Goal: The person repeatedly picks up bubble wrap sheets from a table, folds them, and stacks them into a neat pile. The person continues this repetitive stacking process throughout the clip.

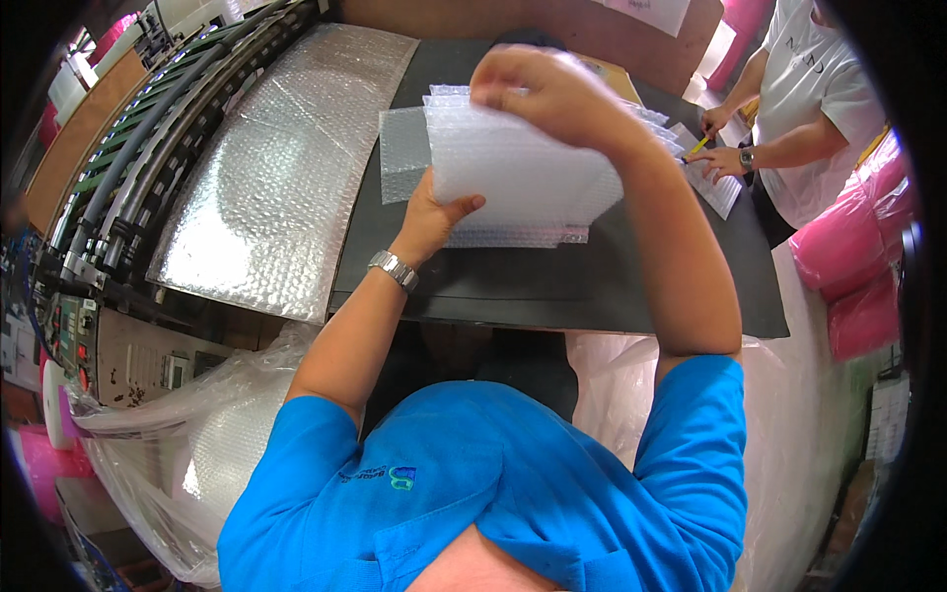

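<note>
My left hand [431,219] grips the lower left edge of a stack of white, translucent bubble wrap bags [523,173], its thumb lying on the front face. A wristwatch is on that wrist. The stack is tilted up off the dark table, its upper edges slightly fanned. At the stack's upper edge is my right hand [541,94], with curled fingers smeared by motion; whether they hold a bag I cannot tell. Behind the stack's left side lies another clear bubble wrap piece [402,148]. More bags [646,123] show beyond the stack's right side.
The dark tabletop [473,291] lies before me. A large bubble wrap sheet [286,148] comes off a roller machine [128,187] at left. At far right a co-worker [809,109] handles a yellow tool [698,146] over a white bag [718,189]. Pink wrapped rolls [853,237] stand behind.
</note>
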Tool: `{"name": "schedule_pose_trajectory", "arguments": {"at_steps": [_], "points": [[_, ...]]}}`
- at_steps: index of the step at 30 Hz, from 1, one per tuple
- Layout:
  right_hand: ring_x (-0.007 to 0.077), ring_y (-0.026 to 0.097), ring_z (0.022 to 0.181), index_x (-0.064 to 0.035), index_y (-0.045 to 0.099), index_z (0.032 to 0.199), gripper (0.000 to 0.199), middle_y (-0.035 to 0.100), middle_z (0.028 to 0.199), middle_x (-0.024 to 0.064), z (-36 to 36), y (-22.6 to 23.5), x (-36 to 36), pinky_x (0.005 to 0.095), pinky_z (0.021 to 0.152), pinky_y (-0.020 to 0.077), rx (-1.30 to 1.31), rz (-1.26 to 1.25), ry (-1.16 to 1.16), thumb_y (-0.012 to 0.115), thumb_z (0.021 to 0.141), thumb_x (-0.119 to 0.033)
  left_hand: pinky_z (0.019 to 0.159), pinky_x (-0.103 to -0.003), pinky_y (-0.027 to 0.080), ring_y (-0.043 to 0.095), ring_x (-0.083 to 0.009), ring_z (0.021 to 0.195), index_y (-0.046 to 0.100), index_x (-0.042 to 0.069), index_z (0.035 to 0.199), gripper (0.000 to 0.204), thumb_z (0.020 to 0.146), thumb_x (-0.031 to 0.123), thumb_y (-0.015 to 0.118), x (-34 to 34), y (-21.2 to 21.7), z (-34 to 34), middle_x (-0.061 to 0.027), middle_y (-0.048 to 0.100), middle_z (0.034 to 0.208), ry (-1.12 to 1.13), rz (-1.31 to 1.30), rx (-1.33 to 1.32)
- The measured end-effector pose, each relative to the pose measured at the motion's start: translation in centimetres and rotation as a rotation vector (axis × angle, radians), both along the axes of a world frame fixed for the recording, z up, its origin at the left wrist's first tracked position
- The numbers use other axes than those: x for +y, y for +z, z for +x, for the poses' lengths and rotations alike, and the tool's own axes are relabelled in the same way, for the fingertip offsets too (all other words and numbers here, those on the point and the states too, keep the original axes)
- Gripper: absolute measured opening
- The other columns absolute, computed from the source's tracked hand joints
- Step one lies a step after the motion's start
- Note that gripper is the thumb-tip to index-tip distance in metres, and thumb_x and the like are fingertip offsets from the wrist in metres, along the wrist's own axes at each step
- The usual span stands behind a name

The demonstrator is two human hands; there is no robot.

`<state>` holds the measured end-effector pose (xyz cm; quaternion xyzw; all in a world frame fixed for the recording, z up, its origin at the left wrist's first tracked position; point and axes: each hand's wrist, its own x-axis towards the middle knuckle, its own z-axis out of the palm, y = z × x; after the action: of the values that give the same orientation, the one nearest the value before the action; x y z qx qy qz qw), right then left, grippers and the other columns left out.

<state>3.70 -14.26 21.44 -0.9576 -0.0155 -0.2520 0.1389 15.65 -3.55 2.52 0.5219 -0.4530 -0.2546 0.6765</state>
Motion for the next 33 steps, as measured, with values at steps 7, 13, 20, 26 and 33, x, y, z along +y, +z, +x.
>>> {"name": "schedule_pose_trajectory", "arguments": {"at_steps": [7, 13, 20, 26, 33], "points": [[0.0117, 0.049, 0.062, -0.0006, 0.052, 0.075, 0.027, 0.048, 0.066, 0.0034, -3.4, 0.7, 0.5, 0.0235, 0.062, 0.0388, -0.708, 0.584, 0.091, 0.047, 0.089, -0.024, 0.084, -0.029, 0.041, 0.051, -0.0150, 0.095, 0.047, 0.004, 0.112, 0.045, 0.073, 0.011, 0.068, 0.5, 1.2, -0.5, -0.0064, 0.056, 0.104, 0.087, -0.052, 0.042], [0.0072, 0.043, 0.055, -0.0071, 0.047, 0.066, 0.031, 0.045, 0.059, -0.0002, -8.7, -7.8, 0.5, 0.0213, 0.052, 0.0347, -0.535, 0.790, -0.175, 0.051, 0.088, -0.029, 0.090, -0.034, 0.038, 0.048, -0.0205, 0.104, 0.043, 0.002, 0.118, 0.049, 0.078, 0.019, 0.064, -0.1, 2.1, 1.2, -0.0104, 0.050, 0.115, 0.200, -0.219, 0.311], [0.0072, 0.041, 0.056, -0.0039, 0.050, 0.067, 0.029, 0.045, 0.058, 0.0003, -9.2, -19.8, 3.1, 0.0230, 0.050, 0.0338, -0.192, 1.001, -0.354, 0.056, 0.083, -0.026, 0.098, -0.042, 0.034, 0.041, -0.0284, 0.115, 0.035, 0.003, 0.124, 0.055, 0.088, 0.045, 0.038, 0.2, 5.5, 2.3, -0.0133, 0.042, 0.126, -0.008, -0.242, 1.029], [0.0113, 0.043, 0.058, -0.0013, 0.052, 0.070, 0.025, 0.048, 0.062, 0.0043, -9.6, -21.6, 4.1, 0.0262, 0.054, 0.0361, -0.159, 0.885, -0.373, 0.058, 0.081, -0.023, 0.096, -0.041, 0.037, 0.043, -0.0267, 0.113, 0.035, 0.004, 0.124, 0.056, 0.088, 0.046, 0.037, 0.1, 5.8, 2.0, -0.0122, 0.042, 0.126, 0.085, -0.222, 1.003], [0.0115, 0.043, 0.058, -0.0009, 0.052, 0.070, 0.025, 0.049, 0.064, 0.0050, -9.7, -21.5, 4.4, 0.0259, 0.054, 0.0360, -0.182, 0.860, -0.372, 0.057, 0.082, -0.023, 0.094, -0.039, 0.039, 0.044, -0.0258, 0.112, 0.035, 0.004, 0.124, 0.056, 0.088, 0.047, 0.037, -0.1, 5.5, 1.3, -0.0116, 0.042, 0.126, 0.041, -0.184, 0.986]]}}
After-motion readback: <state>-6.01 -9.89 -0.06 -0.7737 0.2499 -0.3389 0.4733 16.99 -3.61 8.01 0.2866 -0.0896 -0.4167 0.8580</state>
